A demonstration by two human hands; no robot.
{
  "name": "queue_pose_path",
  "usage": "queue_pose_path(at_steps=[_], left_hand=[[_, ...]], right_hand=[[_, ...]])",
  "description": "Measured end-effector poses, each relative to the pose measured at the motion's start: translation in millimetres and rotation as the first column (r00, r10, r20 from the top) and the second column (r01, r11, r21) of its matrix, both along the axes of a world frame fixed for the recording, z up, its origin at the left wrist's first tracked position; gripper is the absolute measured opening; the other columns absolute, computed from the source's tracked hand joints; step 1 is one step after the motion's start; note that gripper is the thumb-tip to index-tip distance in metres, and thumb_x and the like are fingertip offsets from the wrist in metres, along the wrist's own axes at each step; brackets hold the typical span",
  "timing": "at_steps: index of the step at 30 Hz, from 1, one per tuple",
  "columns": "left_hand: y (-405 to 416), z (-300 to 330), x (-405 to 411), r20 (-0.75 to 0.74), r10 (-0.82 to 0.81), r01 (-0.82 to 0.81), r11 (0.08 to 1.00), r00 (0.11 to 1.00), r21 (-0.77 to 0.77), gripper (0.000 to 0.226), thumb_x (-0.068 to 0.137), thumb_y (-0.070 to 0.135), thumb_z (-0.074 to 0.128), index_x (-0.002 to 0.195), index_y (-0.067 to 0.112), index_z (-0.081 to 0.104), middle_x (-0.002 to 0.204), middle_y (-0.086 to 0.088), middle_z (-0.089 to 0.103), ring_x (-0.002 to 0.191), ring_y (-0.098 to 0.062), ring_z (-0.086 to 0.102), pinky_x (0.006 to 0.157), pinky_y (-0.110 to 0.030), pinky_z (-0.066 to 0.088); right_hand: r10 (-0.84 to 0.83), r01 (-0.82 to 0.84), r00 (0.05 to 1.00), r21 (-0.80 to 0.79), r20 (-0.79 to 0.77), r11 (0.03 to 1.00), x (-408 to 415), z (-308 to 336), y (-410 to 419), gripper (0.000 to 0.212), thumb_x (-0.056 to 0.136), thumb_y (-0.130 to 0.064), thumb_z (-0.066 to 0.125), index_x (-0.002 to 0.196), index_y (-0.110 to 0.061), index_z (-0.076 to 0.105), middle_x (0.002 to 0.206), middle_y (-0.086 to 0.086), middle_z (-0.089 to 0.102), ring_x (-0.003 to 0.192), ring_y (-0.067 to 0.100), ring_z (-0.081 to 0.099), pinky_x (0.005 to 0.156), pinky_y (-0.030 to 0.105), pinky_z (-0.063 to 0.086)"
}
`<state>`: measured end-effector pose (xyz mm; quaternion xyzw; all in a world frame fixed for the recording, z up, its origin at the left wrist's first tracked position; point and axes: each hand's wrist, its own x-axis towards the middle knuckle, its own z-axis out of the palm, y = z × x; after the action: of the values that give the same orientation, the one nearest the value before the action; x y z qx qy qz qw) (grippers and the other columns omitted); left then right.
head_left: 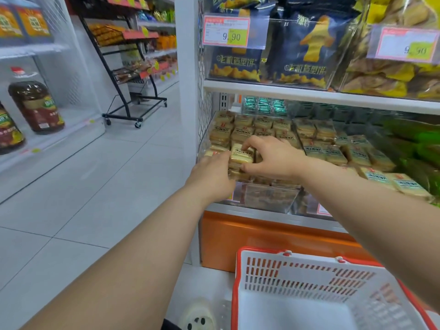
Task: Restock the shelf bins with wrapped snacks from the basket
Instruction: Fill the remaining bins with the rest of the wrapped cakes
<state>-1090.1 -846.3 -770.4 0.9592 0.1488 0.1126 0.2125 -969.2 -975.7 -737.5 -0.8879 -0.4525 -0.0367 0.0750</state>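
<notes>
On the far left stood dark bottles [37, 107] on a white shelf. The left hand [210, 173] pressed against the clear shelf bin [269, 197] — its fingers were hidden, so I cannot tell their state. The right hand [273, 157] pinched a wrapped snack [240, 156] over the bin's left end. Below right, the white-and-red basket [309, 277] showed no snacks inside.

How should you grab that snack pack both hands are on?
Pinch the wrapped snack pack by its short ends, coming from above and the aisle side. It lies flat on other packs in the bin, so only its top and ends are free. The right hand and left hand already flank it.
</notes>
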Motion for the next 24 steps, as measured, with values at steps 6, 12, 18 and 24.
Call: queue_pose_path(at_steps=[6,12,18,24], left_hand=[[-4,5,-3,-0.018,-0.006,0.006,1.0,1.0,0.001,0.053,0.087,0.027,0.06,0.137,0.025,0.045,0.132,-0.002,0.053,0.126,-0.026,0.041,0.1,-0.04,0.041],[-14,17,-11,0.044,0.023,-0.024,1.0,0.999,0.017,0.056,0.089,0.026,0.06,0.141,0.022,0.039,0.137,-0.003,0.049,0.128,-0.027,0.042,0.101,-0.04,0.04],[-47,24,-31,0.107,-0.055,0.054,0.998,0.993,0.01,0.064,0.095,0.027,0.058,0.151,0.022,0.028,0.153,0.001,0.035,0.14,-0.021,0.031,0.113,-0.039,0.031],[-118,-16,-61,0.073,-0.265,0.266,0.964,0.961,-0.009,0.054,0.096,0.03,0.055,0.147,0.033,0.034,0.151,0.011,0.038,0.139,-0.011,0.032,0.111,-0.031,0.03]], right_hand=[[0.008,-0.008,1.0,-0.007,0.017,1.0,-8,0,-10,0.057,0.086,-0.058,0.055,0.136,-0.032,0.043,0.138,-0.003,0.049,0.129,0.02,0.041,0.108,0.046,0.027],[0.02,-0.02,1.0,0.085,0.009,0.996,-23,3,-25,0.063,0.086,-0.056,0.058,0.141,-0.03,0.04,0.146,-0.006,0.043,0.136,0.017,0.037,0.11,0.042,0.026],[0.031,-0.019,0.999,0.299,-0.035,0.954,-77,-6,-76,0.051,0.09,-0.046,0.059,0.136,-0.027,0.047,0.135,-0.011,0.053,0.121,0.008,0.048,0.1,0.027,0.041],[-0.08,0.174,0.932,0.243,-0.353,0.954,-112,-68,-157,0.027,0.091,-0.044,0.058,0.117,-0.034,0.056,0.113,-0.021,0.06,0.103,-0.002,0.056,0.088,0.023,0.048]])
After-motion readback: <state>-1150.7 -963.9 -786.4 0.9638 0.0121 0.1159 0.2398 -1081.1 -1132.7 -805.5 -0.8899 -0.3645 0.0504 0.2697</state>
